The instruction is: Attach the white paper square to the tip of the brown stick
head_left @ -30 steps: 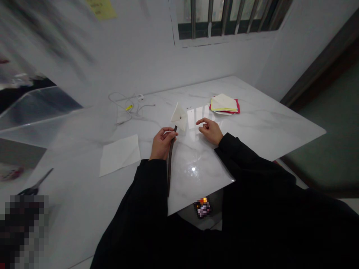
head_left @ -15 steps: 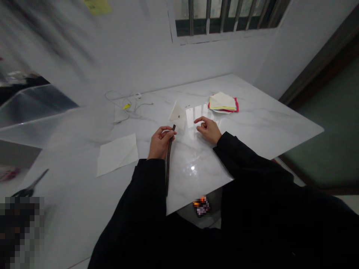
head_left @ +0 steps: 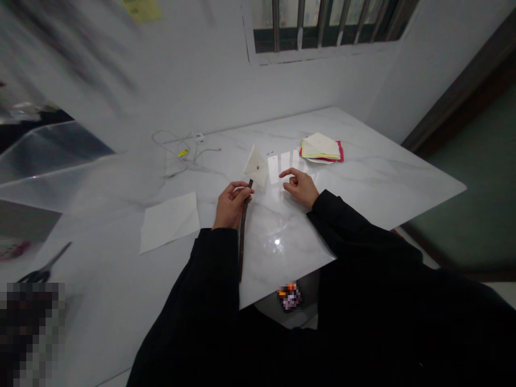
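Note:
My left hand (head_left: 233, 205) is closed around the upper part of a long, thin dark brown strip (head_left: 242, 236), pinched between thumb and fingers. The strip's top end pokes out above the fingertips, and its lower end runs down beside my sleeve towards the table's near edge. Just beyond it stands a folded piece of off-white paper (head_left: 253, 165) with a small dark spot on it. My right hand (head_left: 300, 186) hovers to the right with the index finger stretched out, the other fingers bent, and nothing visible in it.
A white sheet (head_left: 170, 223) lies left of my left hand. At the back right is a stack of coloured papers (head_left: 320, 148). A white cable (head_left: 187, 153) with a yellow tag trails near the wall. Scissors (head_left: 46, 266) lie far left on the marble-patterned table (head_left: 403, 177).

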A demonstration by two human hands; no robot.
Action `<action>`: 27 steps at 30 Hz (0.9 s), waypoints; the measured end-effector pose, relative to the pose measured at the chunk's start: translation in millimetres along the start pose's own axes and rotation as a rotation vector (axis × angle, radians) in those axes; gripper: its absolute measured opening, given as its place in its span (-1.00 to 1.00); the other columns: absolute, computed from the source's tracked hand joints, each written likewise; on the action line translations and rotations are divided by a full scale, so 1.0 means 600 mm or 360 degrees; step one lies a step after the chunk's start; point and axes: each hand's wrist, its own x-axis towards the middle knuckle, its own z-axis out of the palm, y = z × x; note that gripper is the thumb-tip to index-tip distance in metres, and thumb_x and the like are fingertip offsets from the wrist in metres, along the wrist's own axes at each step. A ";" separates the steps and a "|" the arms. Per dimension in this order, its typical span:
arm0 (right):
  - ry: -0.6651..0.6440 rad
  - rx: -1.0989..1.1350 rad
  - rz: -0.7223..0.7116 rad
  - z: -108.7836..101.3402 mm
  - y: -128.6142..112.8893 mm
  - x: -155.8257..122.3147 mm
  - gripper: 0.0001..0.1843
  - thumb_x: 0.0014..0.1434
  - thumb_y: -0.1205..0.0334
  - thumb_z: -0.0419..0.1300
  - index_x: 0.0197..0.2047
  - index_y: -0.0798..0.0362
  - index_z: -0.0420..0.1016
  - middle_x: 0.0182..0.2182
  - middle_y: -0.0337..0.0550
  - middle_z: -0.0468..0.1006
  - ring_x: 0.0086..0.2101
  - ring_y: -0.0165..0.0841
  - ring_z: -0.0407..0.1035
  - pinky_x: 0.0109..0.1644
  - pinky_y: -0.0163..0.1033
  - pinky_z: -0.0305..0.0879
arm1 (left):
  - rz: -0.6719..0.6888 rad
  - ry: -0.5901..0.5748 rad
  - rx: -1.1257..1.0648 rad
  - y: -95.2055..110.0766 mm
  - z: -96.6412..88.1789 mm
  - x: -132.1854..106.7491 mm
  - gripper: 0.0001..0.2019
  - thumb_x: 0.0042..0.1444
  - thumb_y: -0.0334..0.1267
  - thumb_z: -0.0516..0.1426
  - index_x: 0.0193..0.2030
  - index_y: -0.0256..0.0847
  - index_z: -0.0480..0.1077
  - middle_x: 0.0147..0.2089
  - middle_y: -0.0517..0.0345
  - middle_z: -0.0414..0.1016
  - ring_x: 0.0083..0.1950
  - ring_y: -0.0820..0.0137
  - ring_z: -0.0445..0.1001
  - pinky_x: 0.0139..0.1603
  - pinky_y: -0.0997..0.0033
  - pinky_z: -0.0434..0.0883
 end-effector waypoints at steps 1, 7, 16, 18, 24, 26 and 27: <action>0.0003 0.0003 -0.0004 0.000 0.000 0.000 -0.64 0.08 0.27 0.16 -0.04 0.07 0.57 -0.63 -0.45 0.19 -0.54 -0.40 0.08 -0.28 -0.23 0.08 | -0.0002 -0.0001 -0.0005 0.000 0.000 0.000 -0.75 -0.04 -0.25 0.40 -0.24 -0.18 0.48 -0.32 0.11 0.62 -0.39 0.44 0.45 -0.28 0.40 0.39; 0.0022 0.0052 0.0038 0.000 -0.001 0.002 -0.61 0.05 0.29 0.16 -0.04 0.08 0.59 -0.63 -0.45 0.20 -0.54 -0.42 0.08 -0.30 -0.24 0.08 | -0.0013 0.0006 -0.0009 0.001 0.000 0.001 -0.74 -0.06 -0.24 0.41 -0.24 -0.18 0.49 -0.33 0.11 0.63 -0.39 0.45 0.45 -0.27 0.41 0.39; -0.0025 0.0236 0.0274 -0.004 -0.013 0.005 -0.13 -0.02 0.34 0.17 0.42 0.17 0.36 -0.64 -0.47 0.29 -0.57 -0.42 0.08 -0.40 -0.26 0.08 | -0.0018 -0.0049 0.0019 0.002 0.000 -0.003 -0.69 -0.09 -0.18 0.44 -0.22 -0.17 0.51 -0.31 0.10 0.65 -0.39 0.42 0.45 -0.26 0.38 0.40; -0.0087 0.0298 0.0325 -0.003 -0.020 0.003 -0.05 -0.03 0.34 0.18 0.48 0.24 0.27 -0.66 -0.50 0.24 -0.59 -0.44 0.06 -0.43 -0.27 0.05 | -0.0030 -0.0065 0.0003 0.002 0.000 -0.004 -0.67 -0.11 -0.18 0.45 -0.22 -0.17 0.51 -0.30 0.09 0.66 -0.38 0.42 0.46 -0.25 0.37 0.41; -0.0314 0.0856 0.0627 0.010 -0.049 -0.013 0.23 -0.05 0.29 0.25 0.61 0.40 -0.19 -0.70 -0.60 0.16 -0.65 -0.47 -0.03 -0.54 -0.31 -0.11 | -0.0035 -0.0073 -0.0059 0.004 0.000 -0.004 -0.60 -0.14 -0.15 0.49 -0.19 -0.19 0.52 -0.27 0.09 0.68 -0.40 0.46 0.44 -0.24 0.40 0.40; -0.0530 0.1062 0.0663 0.010 -0.058 -0.021 0.14 -0.05 0.28 0.28 0.57 0.33 0.00 -0.70 -0.63 0.07 -0.66 -0.51 -0.12 -0.55 -0.33 -0.17 | -0.0032 -0.0078 -0.0063 0.004 0.000 -0.004 -0.58 -0.15 -0.12 0.50 -0.18 -0.18 0.53 -0.25 0.09 0.68 -0.40 0.46 0.44 -0.25 0.40 0.40; -0.0751 0.1119 0.0655 0.009 -0.061 -0.024 0.01 -0.04 0.27 0.30 0.49 0.29 0.21 -0.69 -0.62 0.05 -0.65 -0.53 -0.16 -0.55 -0.34 -0.20 | -0.0029 -0.0085 -0.0058 0.003 0.000 -0.004 -0.57 -0.15 -0.11 0.51 -0.17 -0.18 0.53 -0.25 0.09 0.68 -0.40 0.46 0.44 -0.25 0.39 0.41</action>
